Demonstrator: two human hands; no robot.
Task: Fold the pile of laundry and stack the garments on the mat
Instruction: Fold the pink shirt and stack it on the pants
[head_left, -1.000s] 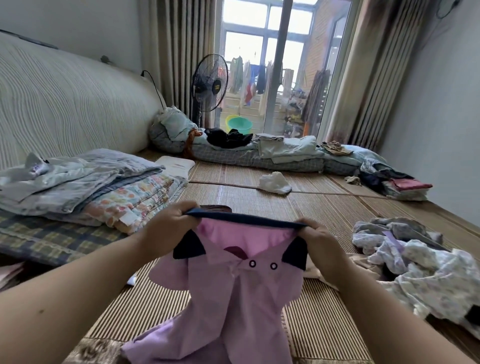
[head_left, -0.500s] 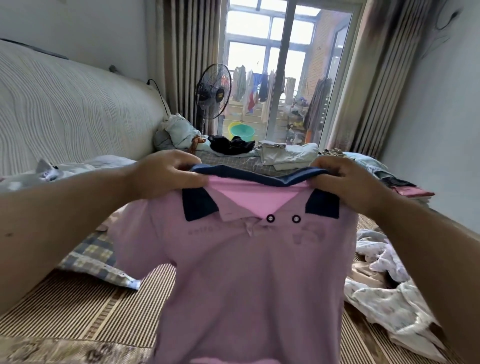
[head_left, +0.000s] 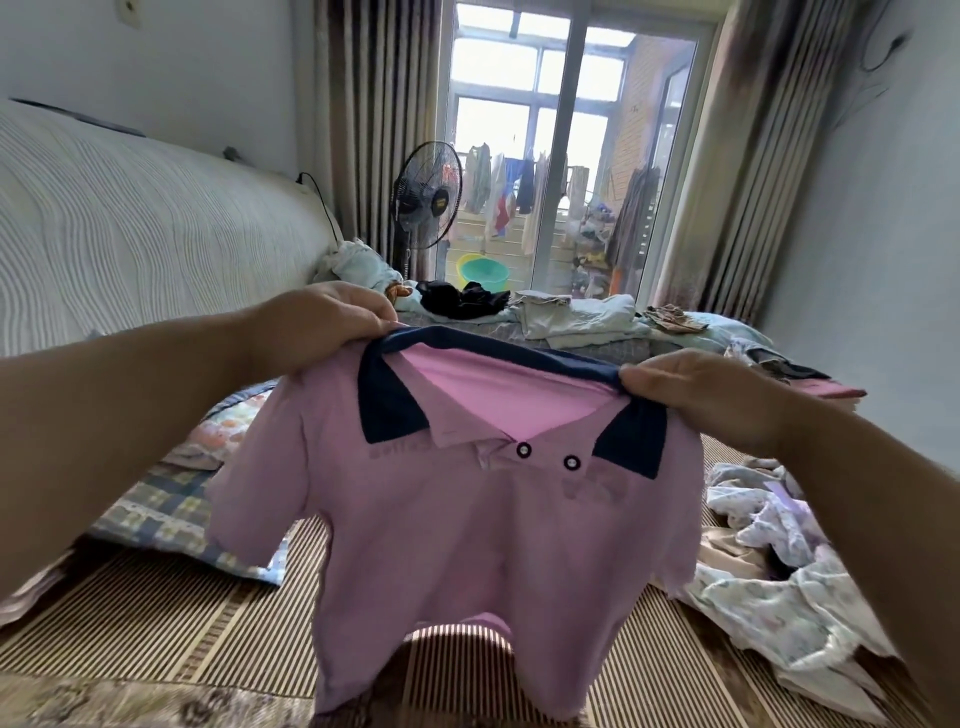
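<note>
Striped woven mat (head_left: 156, 613) covers the floor of a bedroom closed off at the far end by a glazed balcony door. Head view: the pink polo shirt (head_left: 467, 545) hangs in the air over the mat, front toward the camera; hem contact with the mat cannot be confirmed. The left hand (head_left: 322, 322) and right hand (head_left: 701, 395) each have fingers curled round the fabric at a shoulder, just beside the navy collar (head_left: 389, 405). Probable faults: each hold takes only the top edge, so a slip on either side would likely drop that shoulder and collapse the garment. The sleeves hang bunched, so laying the shirt down unsmoothed would likely fold creases in. The loose laundry pile (head_left: 779, 571) lies near on the right, so a placement too far that way risks overlap and tangling. Count: one shirt held, two hands, two collar buttons (head_left: 523, 450), one loose pile, one group of folded textiles (head_left: 156, 509) at left (items not separable), one standing fan (head_left: 428, 197).
</note>
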